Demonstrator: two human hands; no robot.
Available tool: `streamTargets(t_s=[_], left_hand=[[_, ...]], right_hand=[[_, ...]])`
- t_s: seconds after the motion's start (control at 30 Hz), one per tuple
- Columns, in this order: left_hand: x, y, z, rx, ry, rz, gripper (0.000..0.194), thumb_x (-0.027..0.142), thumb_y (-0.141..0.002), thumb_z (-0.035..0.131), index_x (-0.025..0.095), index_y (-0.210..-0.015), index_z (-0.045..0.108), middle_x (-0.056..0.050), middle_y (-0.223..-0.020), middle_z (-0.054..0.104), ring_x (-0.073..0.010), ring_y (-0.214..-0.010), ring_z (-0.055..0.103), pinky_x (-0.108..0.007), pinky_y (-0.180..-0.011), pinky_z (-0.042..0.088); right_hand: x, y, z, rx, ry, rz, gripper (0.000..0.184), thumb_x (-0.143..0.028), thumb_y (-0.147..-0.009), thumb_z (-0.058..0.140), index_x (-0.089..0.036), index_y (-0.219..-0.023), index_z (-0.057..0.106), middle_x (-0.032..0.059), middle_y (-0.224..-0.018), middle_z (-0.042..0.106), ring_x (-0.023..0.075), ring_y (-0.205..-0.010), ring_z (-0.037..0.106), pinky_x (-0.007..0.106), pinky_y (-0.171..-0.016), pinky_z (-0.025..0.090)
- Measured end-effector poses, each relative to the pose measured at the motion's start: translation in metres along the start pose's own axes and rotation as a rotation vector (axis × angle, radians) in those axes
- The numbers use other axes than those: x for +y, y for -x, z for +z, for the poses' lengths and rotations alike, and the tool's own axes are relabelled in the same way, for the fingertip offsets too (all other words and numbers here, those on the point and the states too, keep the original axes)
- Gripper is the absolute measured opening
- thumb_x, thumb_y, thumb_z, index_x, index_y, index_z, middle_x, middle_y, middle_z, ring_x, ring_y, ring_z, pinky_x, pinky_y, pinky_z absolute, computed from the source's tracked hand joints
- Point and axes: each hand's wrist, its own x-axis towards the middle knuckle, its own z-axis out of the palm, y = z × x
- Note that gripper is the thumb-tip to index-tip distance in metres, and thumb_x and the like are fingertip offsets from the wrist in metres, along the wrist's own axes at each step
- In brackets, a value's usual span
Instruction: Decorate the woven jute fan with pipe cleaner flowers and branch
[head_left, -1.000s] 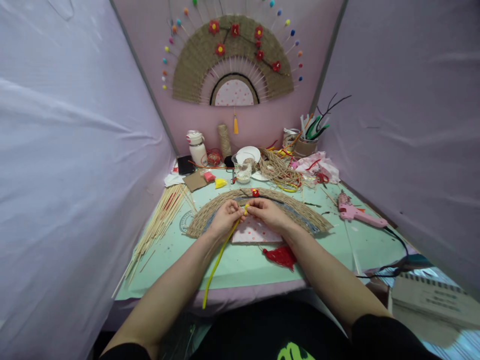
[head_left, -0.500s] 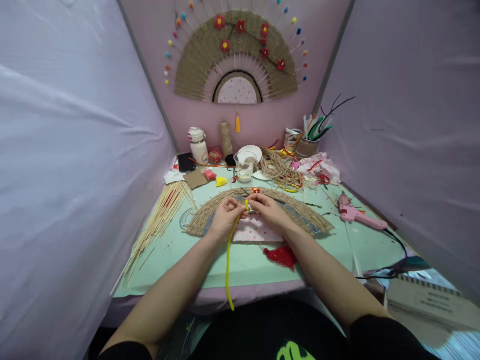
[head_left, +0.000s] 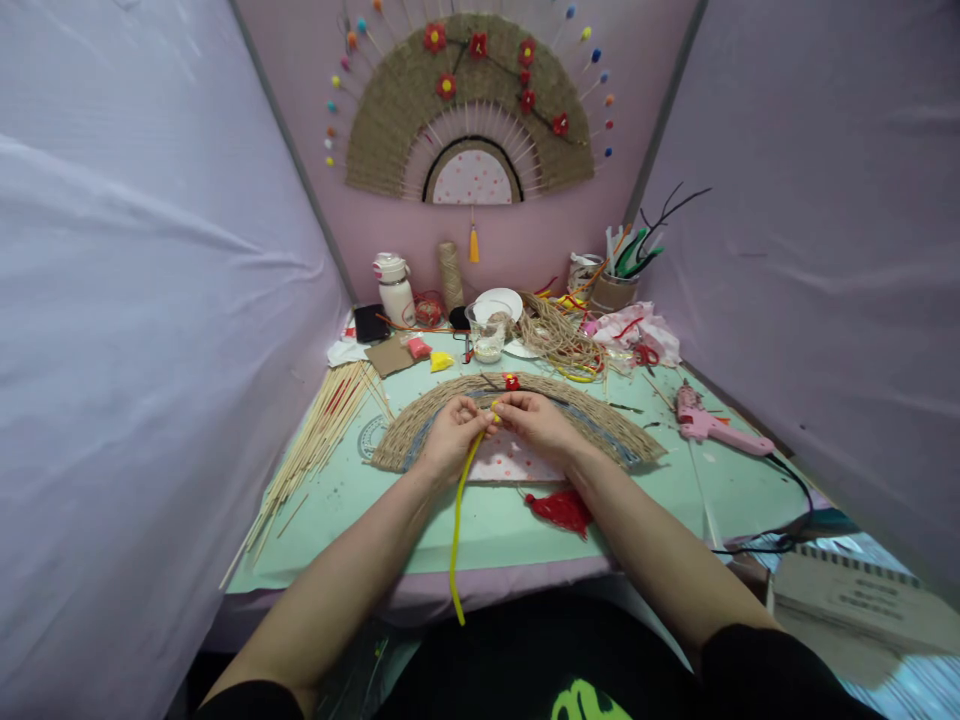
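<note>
Both my hands meet over a jute-wound fan lying flat on the green mat. My left hand pinches a long yellow pipe cleaner near its top; the rest hangs down past the table's front edge. My right hand pinches the curled yellow tip of the same strand. A small red flower sits on the fan just beyond my fingers. A red tassel lies below my right wrist.
Bamboo skewers fan out at the left. A pink glue gun with a black cord lies at the right. Twine, cups, a bottle and pipe cleaners crowd the back. A finished fan hangs on the wall.
The hanging end of the yellow pipe cleaner swung from the left toward the middle. My hands stayed together over the fan, twisting its tip slightly.
</note>
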Motion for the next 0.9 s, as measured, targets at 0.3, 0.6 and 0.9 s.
streamTargets(t_s=[0.3, 0.6, 0.9], left_hand=[[0.006, 0.001, -0.001, 0.046, 0.036, -0.157, 0.021, 0.025, -0.077, 0.067, 0.014, -0.087, 0.052, -0.004, -0.072, 0.066, -0.0121, -0.062, 0.065, -0.024, -0.063, 0.052], [0.010, 0.004, -0.010, 0.127, -0.087, -0.106, 0.023, 0.023, -0.071, 0.070, 0.015, -0.087, 0.056, -0.002, -0.073, 0.063, -0.0080, -0.059, 0.059, -0.017, -0.054, 0.044], [0.030, 0.114, -0.046, -0.771, -0.327, -0.722, 0.021, 0.035, -0.080, 0.054, 0.016, -0.076, 0.063, -0.002, -0.058, 0.059, -0.0114, -0.046, 0.054, -0.021, -0.042, 0.040]], right_hand=[[0.001, -0.001, -0.004, 0.086, 0.040, 0.029, 0.037, -0.048, -0.064, 0.072, -0.015, -0.076, 0.063, -0.0019, -0.061, 0.057, 0.0085, -0.053, 0.045, 0.023, -0.054, 0.034], [-0.006, 0.006, -0.001, 0.042, 0.209, 0.064, 0.033, -0.050, -0.073, 0.060, -0.018, -0.069, 0.052, -0.0063, -0.051, 0.042, 0.0075, -0.045, 0.032, 0.022, -0.046, 0.022], [-0.017, 0.015, -0.002, 0.012, 0.229, 0.108, 0.028, -0.046, -0.079, 0.054, -0.019, -0.072, 0.050, -0.0044, -0.060, 0.040, 0.0100, -0.054, 0.036, 0.022, -0.051, 0.029]])
